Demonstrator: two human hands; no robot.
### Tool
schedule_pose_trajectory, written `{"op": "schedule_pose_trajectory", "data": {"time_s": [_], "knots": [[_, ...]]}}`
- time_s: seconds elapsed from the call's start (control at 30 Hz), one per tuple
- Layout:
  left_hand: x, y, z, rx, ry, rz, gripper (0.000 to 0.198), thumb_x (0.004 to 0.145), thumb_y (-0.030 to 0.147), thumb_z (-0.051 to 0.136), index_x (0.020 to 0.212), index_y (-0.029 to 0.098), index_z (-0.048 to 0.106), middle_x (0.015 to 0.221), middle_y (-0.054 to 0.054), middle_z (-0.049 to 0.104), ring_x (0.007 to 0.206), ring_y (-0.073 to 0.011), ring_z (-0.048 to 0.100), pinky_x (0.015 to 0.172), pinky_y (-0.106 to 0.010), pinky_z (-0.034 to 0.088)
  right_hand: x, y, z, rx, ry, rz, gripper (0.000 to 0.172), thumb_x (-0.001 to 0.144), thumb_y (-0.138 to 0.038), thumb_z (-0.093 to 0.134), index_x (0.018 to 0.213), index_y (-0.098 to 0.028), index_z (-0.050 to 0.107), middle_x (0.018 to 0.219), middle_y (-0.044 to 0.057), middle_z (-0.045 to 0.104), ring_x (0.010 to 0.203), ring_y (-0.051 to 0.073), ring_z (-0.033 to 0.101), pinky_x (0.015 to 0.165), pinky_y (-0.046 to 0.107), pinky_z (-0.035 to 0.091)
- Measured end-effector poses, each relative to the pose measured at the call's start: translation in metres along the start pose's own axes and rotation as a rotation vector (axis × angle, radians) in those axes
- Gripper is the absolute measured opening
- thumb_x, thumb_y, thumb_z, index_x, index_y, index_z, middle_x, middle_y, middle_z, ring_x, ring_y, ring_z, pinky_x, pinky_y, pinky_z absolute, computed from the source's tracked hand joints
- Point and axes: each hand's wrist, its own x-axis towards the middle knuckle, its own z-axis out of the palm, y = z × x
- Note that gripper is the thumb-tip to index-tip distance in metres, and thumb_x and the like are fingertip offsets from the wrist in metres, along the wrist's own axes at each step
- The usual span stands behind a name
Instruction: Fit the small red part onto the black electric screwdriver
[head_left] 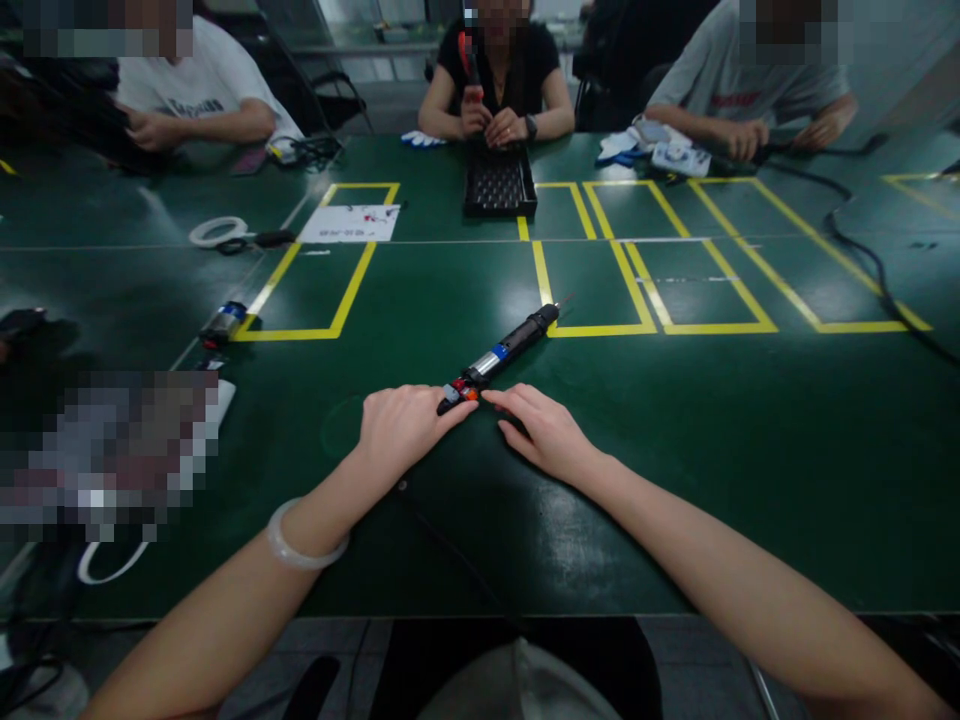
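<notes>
A black electric screwdriver (501, 355) with a blue band and a red-orange near end lies flat on the green table (675, 450), its tip pointing away to the upper right. My left hand (401, 425) rests palm down beside its near end, fingers stretched out and touching it. Just right of that end, my right hand (544, 430) lies flat on the table with its fingers extended, the fingertips almost meeting the tool. Neither hand grips anything.
Yellow tape rectangles (660, 290) mark the table. A black parts tray (499, 185) sits in front of the person opposite. A tape roll (217, 232), a white paper (351, 222) and a small cylinder (223, 324) lie at left. A cable (870, 260) runs along the right side.
</notes>
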Motion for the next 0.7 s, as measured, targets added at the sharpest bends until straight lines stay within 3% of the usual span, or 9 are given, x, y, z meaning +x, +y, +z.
{"op": "schedule_pose_trajectory", "data": {"time_s": [0.23,0.4,0.7], "knots": [[0.016,-0.039,0.003,-0.026,0.011,-0.146,0.077,0.082,0.084,0.031,0.092,0.022,0.077,0.076,-0.015,0.070,0.076,-0.0350,0.066,0.062,-0.033,0.039,-0.006,0.006,-0.007,-0.028,-0.029,0.008,0.021,0.096,-0.017,0.050,0.113,-0.019,0.063,0.111,0.010,0.063,0.103,0.022,0.060,0.088,0.037,0.053],[0.029,-0.079,0.007,-0.062,0.049,-0.248,0.078,0.077,0.087,0.035,0.092,0.022,0.077,0.074,-0.015,0.067,0.069,-0.0311,0.062,0.062,-0.033,0.037,-0.007,0.006,-0.007,-0.022,-0.015,0.002,0.019,0.096,-0.017,0.051,0.110,-0.020,0.063,0.112,0.009,0.063,0.102,0.021,0.061,0.086,0.035,0.053],[0.037,-0.153,0.015,-0.006,0.122,-0.443,0.091,0.077,0.091,0.028,0.103,0.014,0.070,0.071,-0.007,0.051,0.080,-0.0255,0.051,0.071,-0.032,0.030,-0.008,0.009,-0.004,-0.016,0.001,-0.017,0.018,0.095,-0.017,0.052,0.109,-0.021,0.063,0.115,0.009,0.062,0.105,0.021,0.060,0.088,0.035,0.053]]}}
